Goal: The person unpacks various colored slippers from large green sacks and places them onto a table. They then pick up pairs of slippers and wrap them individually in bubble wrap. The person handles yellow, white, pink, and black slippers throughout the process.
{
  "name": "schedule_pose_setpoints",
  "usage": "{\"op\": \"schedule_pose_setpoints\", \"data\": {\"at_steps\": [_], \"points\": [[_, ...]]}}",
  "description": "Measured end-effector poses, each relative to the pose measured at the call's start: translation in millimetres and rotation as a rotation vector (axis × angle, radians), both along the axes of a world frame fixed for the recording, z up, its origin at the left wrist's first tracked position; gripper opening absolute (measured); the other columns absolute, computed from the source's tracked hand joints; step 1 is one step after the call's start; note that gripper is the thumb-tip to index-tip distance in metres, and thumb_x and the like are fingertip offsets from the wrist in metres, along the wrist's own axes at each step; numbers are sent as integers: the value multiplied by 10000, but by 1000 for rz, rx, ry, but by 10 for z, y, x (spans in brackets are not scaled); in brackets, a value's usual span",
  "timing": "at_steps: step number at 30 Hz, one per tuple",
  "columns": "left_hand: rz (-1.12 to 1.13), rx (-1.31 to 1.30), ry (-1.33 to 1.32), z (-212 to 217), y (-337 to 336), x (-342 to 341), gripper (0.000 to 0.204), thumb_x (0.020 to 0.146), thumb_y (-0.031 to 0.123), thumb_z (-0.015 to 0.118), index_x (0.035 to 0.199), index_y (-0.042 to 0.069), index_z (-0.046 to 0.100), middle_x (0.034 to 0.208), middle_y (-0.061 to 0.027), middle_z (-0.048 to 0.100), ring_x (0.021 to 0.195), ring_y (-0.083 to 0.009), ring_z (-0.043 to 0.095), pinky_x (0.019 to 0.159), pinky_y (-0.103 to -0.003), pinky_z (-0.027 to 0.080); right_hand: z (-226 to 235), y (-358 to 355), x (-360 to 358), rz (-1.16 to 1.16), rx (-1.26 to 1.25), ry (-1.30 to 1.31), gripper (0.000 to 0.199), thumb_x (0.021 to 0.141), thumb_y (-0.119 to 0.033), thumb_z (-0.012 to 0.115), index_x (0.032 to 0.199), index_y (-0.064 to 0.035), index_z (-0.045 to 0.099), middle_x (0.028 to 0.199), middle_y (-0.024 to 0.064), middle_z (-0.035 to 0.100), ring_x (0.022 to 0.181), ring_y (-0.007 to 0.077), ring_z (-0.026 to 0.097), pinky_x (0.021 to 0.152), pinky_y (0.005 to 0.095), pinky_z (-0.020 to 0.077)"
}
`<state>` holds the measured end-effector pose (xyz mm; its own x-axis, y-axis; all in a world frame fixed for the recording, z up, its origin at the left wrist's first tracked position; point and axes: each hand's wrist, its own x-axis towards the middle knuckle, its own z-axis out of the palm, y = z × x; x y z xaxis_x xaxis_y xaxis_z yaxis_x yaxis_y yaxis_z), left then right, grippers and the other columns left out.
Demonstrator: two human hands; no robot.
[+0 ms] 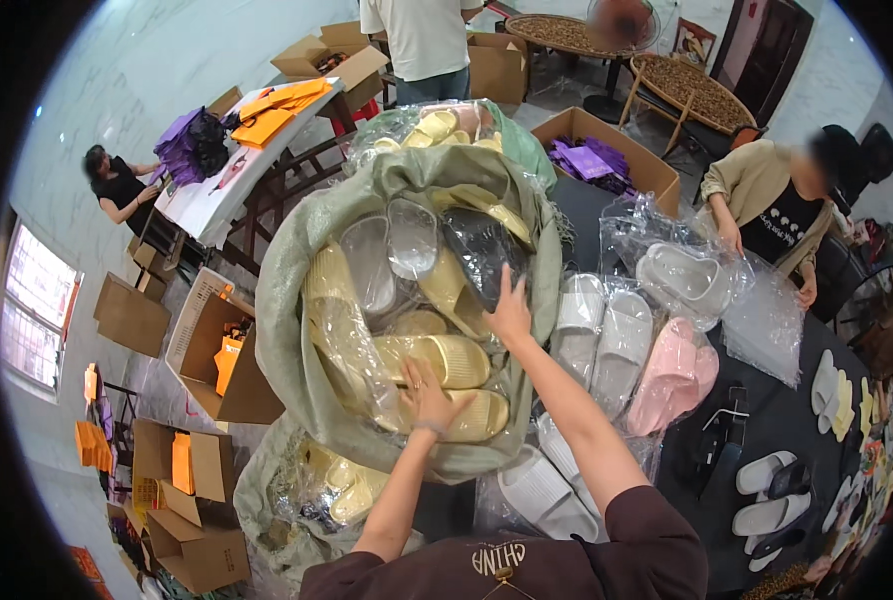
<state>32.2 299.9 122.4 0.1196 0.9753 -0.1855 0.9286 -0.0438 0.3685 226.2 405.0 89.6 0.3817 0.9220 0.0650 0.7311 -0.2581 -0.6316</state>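
A large green woven sack (292, 330) stands with its mouth rolled open, full of slippers in clear plastic bags. My left hand (429, 402) lies spread on a bagged pair of yellow slippers (457, 362) near the sack's front side. My right hand (510, 318) reaches in at the right, fingers stretched out, by a black slipper (479, 255) in clear wrap. Neither hand is closed around anything. Grey slippers (369, 262) and more yellow ones lie around these inside the sack. The undersides of my fingers are hidden.
Bagged grey slippers (579, 318) and pink slippers (669, 372) lie right of the sack on a dark table (687, 480). Across it, a person (767, 205) handles clear plastic bags (764, 320). Another sack (267, 470) stands front left. Cardboard boxes (189, 560) line the left floor.
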Motion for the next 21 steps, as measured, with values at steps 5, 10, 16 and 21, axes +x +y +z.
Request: {"op": "schedule_pose_setpoints", "data": {"at_steps": [5, 10, 16, 21], "points": [[-49, -19, 80, -82, -377, 14, 1202, 527, 464, 810, 1435, 106, 107, 1488, -176, -33, 1370, -384, -19, 985, -680, 163, -147, 25, 196, -27, 77, 117, 761, 647, -178, 731, 1334, -130, 407, 1261, 210, 433, 1010, 394, 547, 864, 433, 454], [24, 231, -121, -346, -456, 69, 1115, 585, 364, 808, 1426, 90, 129, 1449, -202, 173, 1330, -399, 171, 981, -619, 231, 799, -438, 407, -102, 200, 595, 445, 715, -77, 647, 1154, -51, 583, 827, 71, 658, 694, 143, 604, 643, 256, 489], [268, 157, -80, 11, -416, 208, 979, 667, 413, 741, 1405, 60, 202, 1359, -240, 318, 1201, -406, 365, 918, -561, 314, 1578, -1325, 1044, -216, 417, 814, 353, 738, -35, 626, 1088, 4, 599, 821, 52, 639, 649, 92, 571, 576, 229, 458], [190, 100, 19, -143, -322, 261, 970, 688, 523, 679, 1402, 64, 211, 1221, -225, 443, 1109, -383, 439, 868, -530, 358, 1843, -1873, 1196, -224, 622, -36, 503, 672, 40, 645, 1157, -79, 588, 1137, 165, 555, 994, 247, 573, 792, 322, 465]]}}
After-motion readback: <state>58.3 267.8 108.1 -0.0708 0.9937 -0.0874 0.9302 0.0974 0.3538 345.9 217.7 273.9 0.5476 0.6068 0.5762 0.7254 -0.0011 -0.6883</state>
